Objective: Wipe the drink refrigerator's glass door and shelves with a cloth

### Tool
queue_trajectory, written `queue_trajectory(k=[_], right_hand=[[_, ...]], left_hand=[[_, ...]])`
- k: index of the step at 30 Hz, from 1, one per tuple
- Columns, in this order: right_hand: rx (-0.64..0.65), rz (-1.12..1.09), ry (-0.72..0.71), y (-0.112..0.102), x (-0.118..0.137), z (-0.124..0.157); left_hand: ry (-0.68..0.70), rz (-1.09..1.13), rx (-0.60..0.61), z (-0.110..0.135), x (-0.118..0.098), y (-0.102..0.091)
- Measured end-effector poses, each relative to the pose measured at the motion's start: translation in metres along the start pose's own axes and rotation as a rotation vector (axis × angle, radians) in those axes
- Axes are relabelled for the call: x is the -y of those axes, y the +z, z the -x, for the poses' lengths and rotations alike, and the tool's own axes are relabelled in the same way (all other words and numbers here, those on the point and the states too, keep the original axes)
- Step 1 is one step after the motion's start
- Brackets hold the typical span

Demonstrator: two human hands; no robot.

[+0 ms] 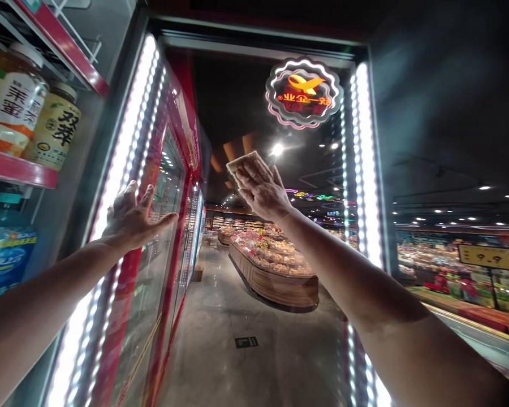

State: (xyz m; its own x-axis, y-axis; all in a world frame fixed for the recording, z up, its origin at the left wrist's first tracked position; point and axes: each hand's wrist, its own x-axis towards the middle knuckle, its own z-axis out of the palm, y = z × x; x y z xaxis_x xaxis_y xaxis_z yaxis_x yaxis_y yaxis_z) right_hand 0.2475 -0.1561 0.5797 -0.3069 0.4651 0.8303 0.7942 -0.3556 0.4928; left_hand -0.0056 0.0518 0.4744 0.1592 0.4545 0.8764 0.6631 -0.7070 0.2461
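My right hand (265, 192) is raised and lies flat over a beige folded cloth (233, 165), pressing it to the glass of a cooler door. The cloth's edges show past the fingertips. My left hand (131, 219) has its fingers spread and holds nothing. It is by the lit left edge of the door, but whether it touches the door I cannot tell. The door's dark frame (254, 40) surrounds the clear pane, with bright LED strips (367, 164) along both sides. A scalloped glowing sign (304, 93) sits high on the glass, its characters reversed.
At left, shelves with red edges (21, 167) hold drink bottles (55, 127) and a blue package (8, 260). Through or in the glass show a red-framed cooler (169, 169), a wood-sided display island (275, 277) and grey floor (212, 356). A price sign (489, 258) stands above goods at right.
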Motion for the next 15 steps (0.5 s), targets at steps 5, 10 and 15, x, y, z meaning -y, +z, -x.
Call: queue_trajectory(k=[5,10,15], right_hand=[[-0.051,0.002,0.116,-0.006,-0.009,0.011],[0.072,0.044,0.040,-0.015,-0.019,0.031],[0.014,0.053,0.265,-0.026,-0.060,0.038]], left_hand=[[-0.018,0.077,-0.067,0.001,-0.020,0.006],[-0.034,0.111,-0.106,0.002,-0.019,0.024],[-0.001,0.117,-0.139,0.001,-0.011,0.035]])
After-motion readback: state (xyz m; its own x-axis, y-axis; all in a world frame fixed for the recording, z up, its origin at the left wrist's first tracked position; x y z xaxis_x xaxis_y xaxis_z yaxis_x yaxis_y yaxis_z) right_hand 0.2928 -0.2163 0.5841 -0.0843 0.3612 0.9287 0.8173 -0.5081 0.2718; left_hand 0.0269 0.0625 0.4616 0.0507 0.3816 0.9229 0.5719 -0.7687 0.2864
